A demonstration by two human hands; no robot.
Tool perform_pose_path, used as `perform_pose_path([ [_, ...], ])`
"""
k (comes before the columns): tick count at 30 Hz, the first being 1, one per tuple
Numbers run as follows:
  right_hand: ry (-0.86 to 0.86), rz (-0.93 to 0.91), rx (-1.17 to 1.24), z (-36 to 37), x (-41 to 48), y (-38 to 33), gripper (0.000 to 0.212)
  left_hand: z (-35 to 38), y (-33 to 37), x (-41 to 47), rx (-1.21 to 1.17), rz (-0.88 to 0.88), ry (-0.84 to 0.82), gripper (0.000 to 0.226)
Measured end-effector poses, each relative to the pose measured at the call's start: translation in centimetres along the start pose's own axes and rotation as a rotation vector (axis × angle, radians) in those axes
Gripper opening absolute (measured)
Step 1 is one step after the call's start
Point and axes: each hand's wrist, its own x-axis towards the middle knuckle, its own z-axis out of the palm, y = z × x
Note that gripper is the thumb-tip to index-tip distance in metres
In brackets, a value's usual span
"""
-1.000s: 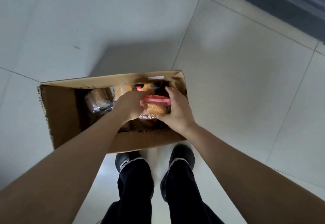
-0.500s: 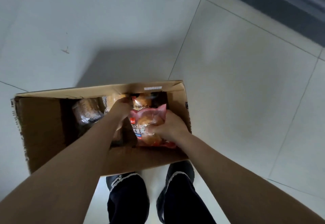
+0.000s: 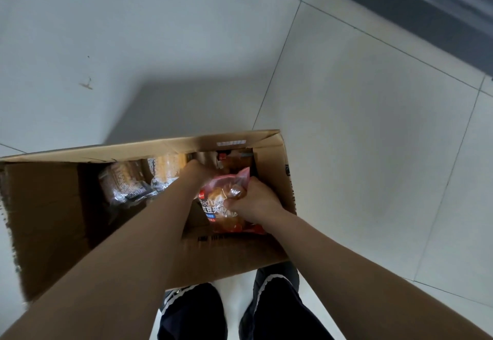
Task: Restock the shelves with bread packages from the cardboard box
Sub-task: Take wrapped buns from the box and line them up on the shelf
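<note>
1. Two bare hands reach down into the open cardboard box [image 3: 149,149], which stands on a pale tiled floor [image 3: 360,131].
2. The right hand [image 3: 253,201] has its fingers curled tight and bunches the wrapper of a pink bread package [image 3: 214,207] with white lettering. The package lies under and to the left of that hand, inside the box and close to its near wall.
3. The left hand [image 3: 198,173] is deeper in the box, at the pink package's upper left corner. Its fingers are hidden, so I cannot tell whether it grips anything.
4. Clear-wrapped bread packages [image 3: 125,187] lie in the box to the left of the left hand.
5. Another package [image 3: 234,159] sits beyond both hands, in the far right corner.
6. Dark shoes [image 3: 277,275] stand nearer than the hands, just outside the box.
</note>
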Motion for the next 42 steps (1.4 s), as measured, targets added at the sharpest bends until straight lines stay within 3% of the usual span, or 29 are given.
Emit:
perform_pose_path([
  [4, -0.013, 0.01, 0.021, 0.0, 0.4, 0.1, 0.038, 0.0, 0.8, 0.6, 0.145, 0.037, 0.028, 0.046],
  [12, -0.013, -0.034, -0.028, -0.3, -0.7, -0.3, 0.047, -1.0, 0.0, -2.2, 0.315, 0.197, 0.32, 0.028],
  [18, 0.123, -0.127, -0.21, 0.1, -4.9, -2.1, 0.045, -4.5, -1.9, -7.5, 0.438, 0.047, 0.402, 0.027],
  [22, 0.184, -0.14, -0.209, 0.2, -7.7, -2.7, 0.046, -7.1, -3.9, -11.8, 0.478, -0.102, 0.396, 0.031],
  [27, 0.121, -0.124, -0.064, -0.2, -11.3, -4.5, 0.06, -10.3, -7.9, -17.1, 0.249, -0.034, 0.334, 0.027],
  [30, 0.14, -0.147, 0.019, -0.2, -13.1, -5.2, 0.071, -11.9, -8.8, -21.4, -0.001, -0.061, 0.384, 0.007],
  [32, 0.188, -0.17, 0.092, -1.3, -16.2, -7.3, 0.071, -13.2, -8.9, -24.2, -0.146, -0.066, 0.418, 0.012],
  [42, 0.202, -0.282, 0.405, -5.5, -28.2, -18.0, 0.031, -21.8, -8.8, -38.7, -0.708, -0.005, 0.522, 0.015],
])
